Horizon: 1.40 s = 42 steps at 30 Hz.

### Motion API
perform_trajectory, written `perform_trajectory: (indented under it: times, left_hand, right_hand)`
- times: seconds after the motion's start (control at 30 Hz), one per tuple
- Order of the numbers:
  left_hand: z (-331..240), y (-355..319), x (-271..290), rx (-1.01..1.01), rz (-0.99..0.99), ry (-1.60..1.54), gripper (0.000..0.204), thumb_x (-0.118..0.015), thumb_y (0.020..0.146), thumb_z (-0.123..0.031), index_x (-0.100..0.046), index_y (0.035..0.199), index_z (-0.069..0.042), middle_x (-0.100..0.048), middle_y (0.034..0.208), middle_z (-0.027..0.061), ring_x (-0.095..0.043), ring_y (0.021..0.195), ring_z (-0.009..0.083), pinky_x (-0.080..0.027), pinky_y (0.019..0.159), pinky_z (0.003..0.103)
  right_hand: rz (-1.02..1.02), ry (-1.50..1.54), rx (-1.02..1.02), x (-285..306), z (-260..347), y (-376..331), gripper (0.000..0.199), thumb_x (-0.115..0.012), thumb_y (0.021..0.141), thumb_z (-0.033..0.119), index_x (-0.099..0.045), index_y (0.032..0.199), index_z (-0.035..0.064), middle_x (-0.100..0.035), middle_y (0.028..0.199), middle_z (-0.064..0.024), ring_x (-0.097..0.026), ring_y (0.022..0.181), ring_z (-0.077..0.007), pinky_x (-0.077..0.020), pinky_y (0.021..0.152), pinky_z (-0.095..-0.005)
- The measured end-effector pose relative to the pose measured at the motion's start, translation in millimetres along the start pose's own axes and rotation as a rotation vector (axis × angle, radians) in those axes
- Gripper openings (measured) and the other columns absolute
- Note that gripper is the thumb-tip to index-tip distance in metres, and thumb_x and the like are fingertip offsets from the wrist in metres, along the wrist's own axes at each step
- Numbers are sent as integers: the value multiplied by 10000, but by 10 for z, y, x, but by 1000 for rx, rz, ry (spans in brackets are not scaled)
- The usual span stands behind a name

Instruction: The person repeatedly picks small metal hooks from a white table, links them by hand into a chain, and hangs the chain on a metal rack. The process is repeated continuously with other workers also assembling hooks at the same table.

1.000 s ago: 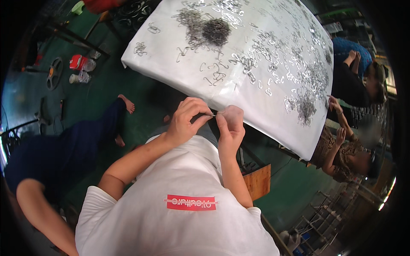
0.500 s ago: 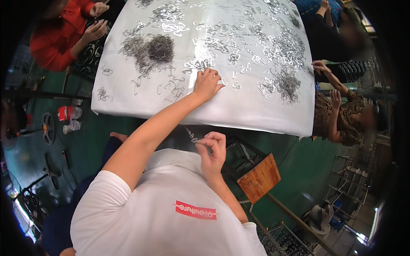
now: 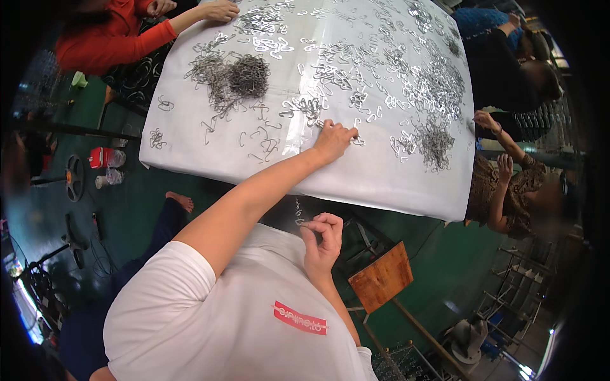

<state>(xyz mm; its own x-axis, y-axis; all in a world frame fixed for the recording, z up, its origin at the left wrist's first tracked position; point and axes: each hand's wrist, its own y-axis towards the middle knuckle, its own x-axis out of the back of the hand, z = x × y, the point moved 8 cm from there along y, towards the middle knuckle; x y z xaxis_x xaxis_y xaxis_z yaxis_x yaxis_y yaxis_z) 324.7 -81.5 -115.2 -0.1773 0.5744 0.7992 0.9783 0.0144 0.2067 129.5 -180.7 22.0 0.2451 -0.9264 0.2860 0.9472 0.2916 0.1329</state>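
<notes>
My left hand reaches over the near part of the white-covered table, palm down. Its fingers are bent and somewhat apart, with the tips beside a few loose S-shaped wire hooks; no hook shows clearly in its grasp. Closer to my body, below the table edge, my right hand is closed in a pinch. From its thumb and fingertip runs a short chain of linked metal hooks, thin and shiny. A dense dark heap of hooks lies left of centre.
Many more hooks spread over the table's right side. A person in red reaches onto the far left corner; other people sit along the right edge. A wooden stool stands at my right. A red box is on the floor at left.
My left hand has moved right, from the middle cluster to the loose hooks beside it. My right hand keeps its pinch. The person in red has stretched an arm onto the table.
</notes>
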Motion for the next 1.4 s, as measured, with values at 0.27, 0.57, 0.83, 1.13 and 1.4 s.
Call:
perform_trajectory:
  times: [0.27,0.57,0.83,1.13,1.4]
  left_hand:
    - [-232,-1202,1290,224,-68,-785,155,-665,836,-113,-696,965,-31,-720,906,97,-692,782,218,-519,716,315]
    - [-357,-2214,2153,445,-199,-771,113,-691,834,-31,-673,935,16,-709,902,85,-681,784,157,-531,739,268]
    - [-214,-2687,2584,354,-475,-529,155,-712,767,20,-692,910,-38,-662,1071,82,-585,1025,208,-503,773,305]
    - [-119,-3120,2912,439,-675,-434,177,-752,713,32,-696,863,-44,-660,978,76,-595,960,239,-479,807,325]
    - [-118,-3253,2960,555,-791,-423,176,-716,727,69,-694,872,-28,-658,963,84,-600,997,244,-462,870,339]
  right_hand:
    - [47,6,8,-127,-30,6,116,-708,790,18,-625,870,34,-533,970,-100,-550,891,-224,-452,779,-327]
    - [161,70,53,-538,105,23,92,-693,823,32,-615,871,24,-521,975,-72,-530,902,-190,-440,793,-297]
    - [350,93,104,-1071,238,-73,118,-701,817,50,-621,893,10,-536,997,-74,-533,917,-191,-442,804,-293]
    - [453,-436,237,-1596,-395,1055,221,-601,840,18,-648,1053,57,-570,1023,-137,-600,903,-297,-485,763,-387]
    - [624,-723,329,-2148,-954,1734,245,-584,844,38,-671,1047,145,-583,1055,-108,-615,934,-299,-499,756,-410]
